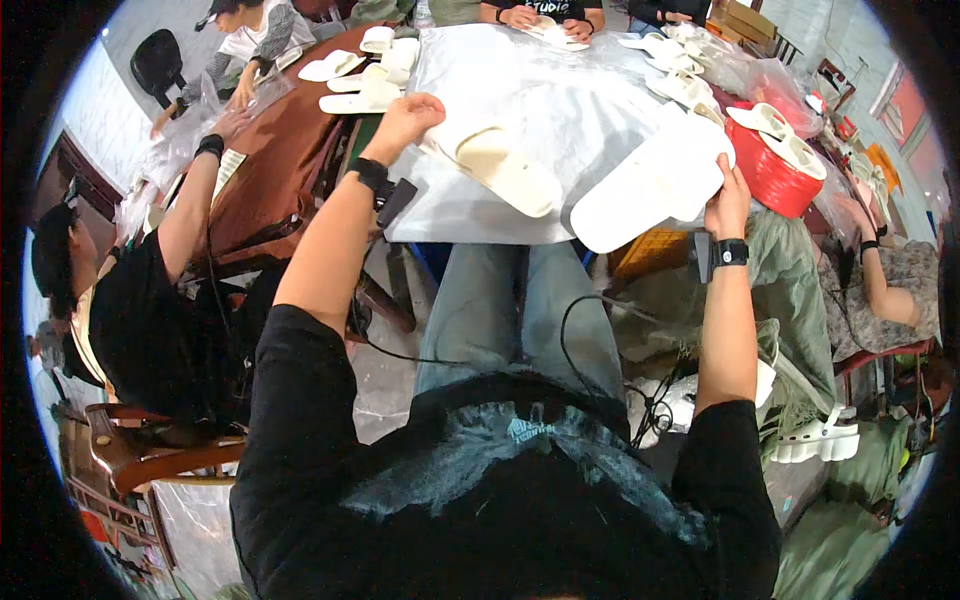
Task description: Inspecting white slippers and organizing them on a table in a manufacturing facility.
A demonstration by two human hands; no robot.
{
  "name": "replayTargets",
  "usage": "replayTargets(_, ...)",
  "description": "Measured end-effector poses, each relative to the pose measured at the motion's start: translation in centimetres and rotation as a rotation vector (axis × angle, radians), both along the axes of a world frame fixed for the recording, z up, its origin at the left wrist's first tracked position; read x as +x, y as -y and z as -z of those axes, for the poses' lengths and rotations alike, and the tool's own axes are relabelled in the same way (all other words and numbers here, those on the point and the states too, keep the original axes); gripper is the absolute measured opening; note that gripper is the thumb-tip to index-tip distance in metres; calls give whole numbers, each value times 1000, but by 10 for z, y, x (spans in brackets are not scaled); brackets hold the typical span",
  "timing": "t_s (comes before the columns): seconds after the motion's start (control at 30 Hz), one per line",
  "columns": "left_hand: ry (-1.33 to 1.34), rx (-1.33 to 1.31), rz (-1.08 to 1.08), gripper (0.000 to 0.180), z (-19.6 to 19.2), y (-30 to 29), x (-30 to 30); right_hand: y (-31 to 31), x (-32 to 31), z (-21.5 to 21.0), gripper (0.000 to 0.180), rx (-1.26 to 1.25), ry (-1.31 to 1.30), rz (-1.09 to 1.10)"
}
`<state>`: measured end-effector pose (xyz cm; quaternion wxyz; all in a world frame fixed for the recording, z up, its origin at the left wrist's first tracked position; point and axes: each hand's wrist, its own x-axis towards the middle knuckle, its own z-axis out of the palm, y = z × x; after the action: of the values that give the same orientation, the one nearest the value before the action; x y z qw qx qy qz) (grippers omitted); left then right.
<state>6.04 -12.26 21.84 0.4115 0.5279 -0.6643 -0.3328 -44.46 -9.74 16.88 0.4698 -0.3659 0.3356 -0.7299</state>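
Above the near part of the table, my left hand (412,122) has its fingers curled at the strap end of a cream slipper (505,172). The slipper's other end points toward the middle, and part of the grip is hidden behind the strap. My right hand (730,195) grips the right edge of a white slipper (640,185), thumb and fingers closed on it. That one is tilted, its pale, broad flat face toward me. A gap separates the two slippers. Dark bands with small devices sit on both my wrists.
A white sheet covers the table (520,75). More pale slippers lie at the far left (375,75) and far right (680,70). Another slipper rests on a red wrapped stack (770,165). Co-workers sit around: one left (150,310), one opposite (550,20), one right (880,290). Cables (570,330) cross my lap.
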Motion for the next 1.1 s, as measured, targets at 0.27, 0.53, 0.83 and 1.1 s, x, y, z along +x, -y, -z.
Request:
replayTargets(0.27,101,-121,176,20,18,81,-42,18,26,-16,26,81,-32,-77)
replayTargets(0.53,-89,-217,266,48,31,50,-62,21,81,-34,25,205,-116,-231)
replayTargets(0.83,-421,-1,-3,73,63,-107,-75,35,237,-38,24,205,-317,-754)
replayTargets(1.1,-664,6,-486,43,82,-95,-10,65,195,4,66,-41,-1256,-202)
